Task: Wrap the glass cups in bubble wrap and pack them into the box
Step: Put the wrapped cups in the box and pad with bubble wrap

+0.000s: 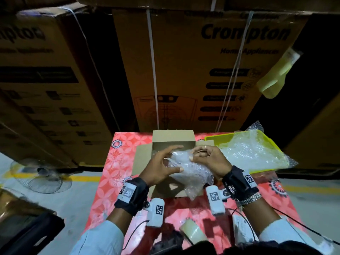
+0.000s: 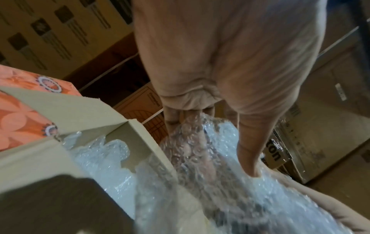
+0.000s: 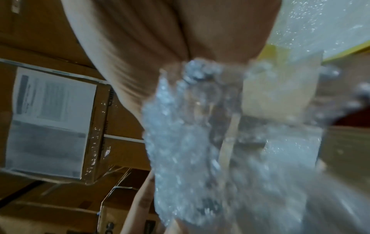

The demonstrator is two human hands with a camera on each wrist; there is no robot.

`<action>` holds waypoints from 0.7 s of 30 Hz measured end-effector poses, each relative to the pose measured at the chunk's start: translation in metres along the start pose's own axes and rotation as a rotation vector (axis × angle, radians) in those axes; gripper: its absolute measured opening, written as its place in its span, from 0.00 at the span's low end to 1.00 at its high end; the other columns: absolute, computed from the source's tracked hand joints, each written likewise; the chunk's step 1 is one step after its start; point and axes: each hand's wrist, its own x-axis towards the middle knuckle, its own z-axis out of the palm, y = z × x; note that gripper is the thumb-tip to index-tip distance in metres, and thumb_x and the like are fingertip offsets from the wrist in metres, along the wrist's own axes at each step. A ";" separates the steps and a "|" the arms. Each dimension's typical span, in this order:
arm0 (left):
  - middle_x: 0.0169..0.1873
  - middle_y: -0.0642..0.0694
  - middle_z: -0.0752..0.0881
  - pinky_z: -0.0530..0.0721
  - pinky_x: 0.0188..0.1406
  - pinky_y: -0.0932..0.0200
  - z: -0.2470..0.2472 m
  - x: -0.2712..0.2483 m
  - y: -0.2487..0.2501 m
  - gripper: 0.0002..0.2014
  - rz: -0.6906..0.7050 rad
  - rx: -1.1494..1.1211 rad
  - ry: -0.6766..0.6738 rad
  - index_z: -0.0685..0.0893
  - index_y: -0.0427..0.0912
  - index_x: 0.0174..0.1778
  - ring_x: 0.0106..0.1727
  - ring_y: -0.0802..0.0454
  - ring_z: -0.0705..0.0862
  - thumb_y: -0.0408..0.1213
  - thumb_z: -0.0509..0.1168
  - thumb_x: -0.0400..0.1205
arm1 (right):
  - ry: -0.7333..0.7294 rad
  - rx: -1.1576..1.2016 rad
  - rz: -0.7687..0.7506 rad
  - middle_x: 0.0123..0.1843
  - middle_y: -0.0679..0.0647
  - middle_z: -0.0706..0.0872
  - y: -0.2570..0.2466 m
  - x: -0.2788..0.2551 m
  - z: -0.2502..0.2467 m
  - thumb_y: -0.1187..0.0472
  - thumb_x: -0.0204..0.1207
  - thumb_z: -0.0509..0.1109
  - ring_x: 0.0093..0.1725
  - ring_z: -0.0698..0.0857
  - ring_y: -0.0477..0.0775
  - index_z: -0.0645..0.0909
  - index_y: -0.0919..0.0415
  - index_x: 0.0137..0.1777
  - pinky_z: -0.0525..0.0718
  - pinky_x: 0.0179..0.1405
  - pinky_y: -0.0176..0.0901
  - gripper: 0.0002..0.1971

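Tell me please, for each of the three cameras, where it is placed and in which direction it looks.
Head: worn on the head, looks down at both hands, left hand and right hand, over the cardboard box.
Left wrist: looks along the palm at the bubble-wrapped bundle.
Right wrist: looks along the palm at the bundle.
All three share the bundle; head and left wrist share the box.

On the table (image 1: 110, 162) an open box (image 1: 173, 138) sits at the centre, its flaps spread outward. A tray (image 1: 265, 138) of bubble wrap sheets (image 1: 250, 153) lies at 3 o'clock from the box, just beside it. Above the box opening, a bubble-wrapped bundle (image 1: 189, 168) is held between the left hand (image 1: 161, 166) at 9 o'clock and the right hand (image 1: 209, 159) at 2 o'clock. More wrap (image 2: 96, 158) lies inside the box. A tape roll (image 1: 193, 231) rests at 6 o'clock, near the table's front edge. Stacked cartons (image 1: 202, 70) stand behind at 12 o'clock, a fan (image 1: 44, 177) on the floor at 9 o'clock.
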 end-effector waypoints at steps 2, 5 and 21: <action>0.55 0.50 0.92 0.87 0.59 0.33 -0.005 -0.003 -0.009 0.18 0.014 -0.010 0.034 0.89 0.52 0.60 0.56 0.45 0.90 0.44 0.83 0.75 | 0.095 0.087 0.007 0.35 0.55 0.88 0.002 -0.001 0.011 0.77 0.72 0.80 0.36 0.87 0.50 0.80 0.66 0.47 0.88 0.43 0.41 0.12; 0.41 0.46 0.93 0.89 0.51 0.32 -0.007 -0.011 -0.017 0.06 -0.004 -0.040 0.083 0.91 0.44 0.45 0.45 0.42 0.92 0.40 0.80 0.79 | 0.195 0.115 -0.015 0.39 0.56 0.90 0.008 -0.014 0.025 0.74 0.72 0.80 0.42 0.89 0.50 0.83 0.67 0.43 0.86 0.46 0.39 0.08; 0.71 0.48 0.83 0.89 0.63 0.40 -0.009 -0.024 -0.011 0.25 0.000 -0.349 0.060 0.84 0.53 0.73 0.65 0.42 0.84 0.30 0.76 0.82 | 0.288 0.070 -0.044 0.37 0.61 0.88 0.014 -0.029 0.024 0.70 0.75 0.80 0.35 0.82 0.52 0.82 0.61 0.48 0.81 0.42 0.44 0.09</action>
